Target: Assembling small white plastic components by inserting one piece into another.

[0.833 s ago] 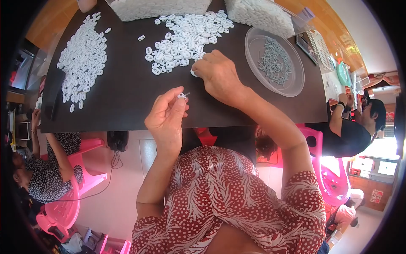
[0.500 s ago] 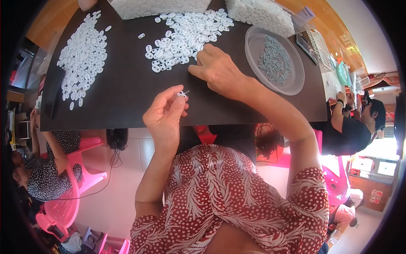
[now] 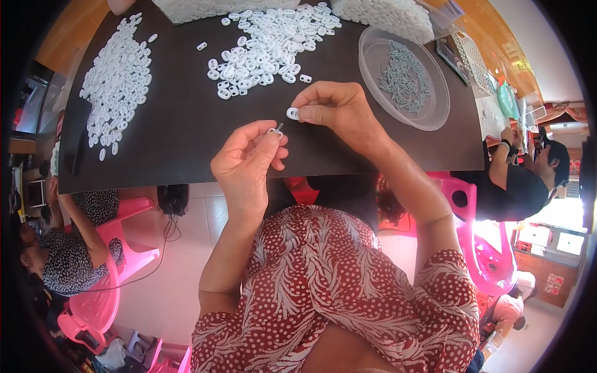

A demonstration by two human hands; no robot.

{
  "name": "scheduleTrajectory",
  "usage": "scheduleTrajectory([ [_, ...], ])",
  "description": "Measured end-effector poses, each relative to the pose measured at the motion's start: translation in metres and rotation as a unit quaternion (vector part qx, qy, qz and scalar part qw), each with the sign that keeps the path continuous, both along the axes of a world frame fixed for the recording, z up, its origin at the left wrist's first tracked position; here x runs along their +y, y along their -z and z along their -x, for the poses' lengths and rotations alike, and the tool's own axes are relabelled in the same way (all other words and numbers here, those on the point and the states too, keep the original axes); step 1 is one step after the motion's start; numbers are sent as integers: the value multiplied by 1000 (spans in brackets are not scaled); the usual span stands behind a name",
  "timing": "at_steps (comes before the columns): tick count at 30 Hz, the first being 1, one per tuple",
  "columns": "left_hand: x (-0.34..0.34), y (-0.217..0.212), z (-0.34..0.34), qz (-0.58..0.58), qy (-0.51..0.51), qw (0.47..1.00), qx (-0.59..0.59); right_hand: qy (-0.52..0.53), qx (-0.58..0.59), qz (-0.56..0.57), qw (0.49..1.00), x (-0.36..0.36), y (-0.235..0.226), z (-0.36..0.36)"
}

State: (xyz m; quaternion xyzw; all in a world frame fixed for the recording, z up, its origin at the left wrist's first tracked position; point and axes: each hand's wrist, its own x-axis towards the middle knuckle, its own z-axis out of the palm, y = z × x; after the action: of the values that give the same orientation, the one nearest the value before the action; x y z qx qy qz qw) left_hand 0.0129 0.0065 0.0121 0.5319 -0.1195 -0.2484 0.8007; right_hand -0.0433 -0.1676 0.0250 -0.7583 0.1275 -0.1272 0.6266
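Near the table's front edge, my left hand (image 3: 249,158) pinches a small white oval plastic piece (image 3: 274,132) between thumb and fingers, with a thin grey screw (image 3: 280,125) sticking up out of it. Just to the right and slightly farther back, my right hand (image 3: 339,115) grips another white oval piece with holes (image 3: 293,113) by its edge. The two pieces are close but apart. Behind my hands spreads a loose pile of the same white pieces (image 3: 267,53). A round clear plastic tray (image 3: 438,105) holding many grey screws (image 3: 404,78) lies to the right.
Another heap of white pieces (image 3: 118,87) covers the left of the dark table (image 3: 168,137), beside a dark flat strip (image 3: 81,140). Clear containers full of white pieces (image 3: 385,18) stand at the back. A phone (image 3: 452,61) lies at the right edge. People sit on both sides.
My right hand has drawn back from the pile toward my left hand, now with a white piece in its fingers. The left hand keeps its piece and screw, nearly in place.
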Motion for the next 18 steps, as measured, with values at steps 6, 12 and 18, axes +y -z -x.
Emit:
scheduleTrajectory([
  [6, -8, -3, 7, -20, -10, 1000, 8, 41, 34, -114, 992, 11, -12, 7],
  [12, -10, -2, 12, -33, -38, 999, -21, 50, 20, -119, 991, 16, -12, 9],
  [18, -9, -1, 15, -53, -47, 997, -36, 57, 8, -125, 991, 21, -8, 9],
])
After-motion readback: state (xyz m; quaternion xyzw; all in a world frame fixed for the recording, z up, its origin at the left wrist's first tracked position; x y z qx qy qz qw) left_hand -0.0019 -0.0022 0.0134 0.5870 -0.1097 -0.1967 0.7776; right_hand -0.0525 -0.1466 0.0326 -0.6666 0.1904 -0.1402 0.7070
